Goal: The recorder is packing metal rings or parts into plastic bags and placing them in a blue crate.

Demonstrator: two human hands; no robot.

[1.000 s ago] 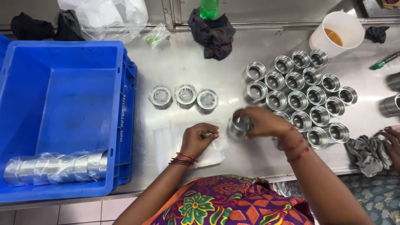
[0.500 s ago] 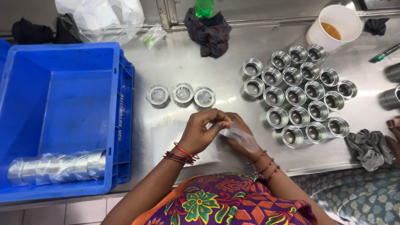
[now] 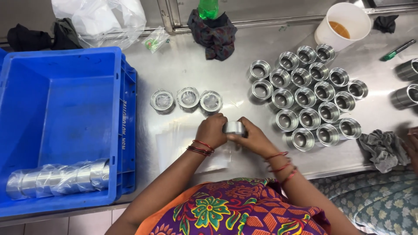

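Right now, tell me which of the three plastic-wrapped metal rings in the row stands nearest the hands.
The rightmost plastic-wrapped metal ring, just above the left hand. The middle ring and leftmost ring stand farther toward the blue plastic crate.

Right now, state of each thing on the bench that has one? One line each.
left hand: closed on the metal ring
right hand: closed on the same ring
metal ring: held off the table between both hands
three wrapped rings: in a row, in clear film
bare rings: upright, clustered, unwrapped
blue crate: open, holds a wrapped roll of rings
white cup: upright, brown liquid inside
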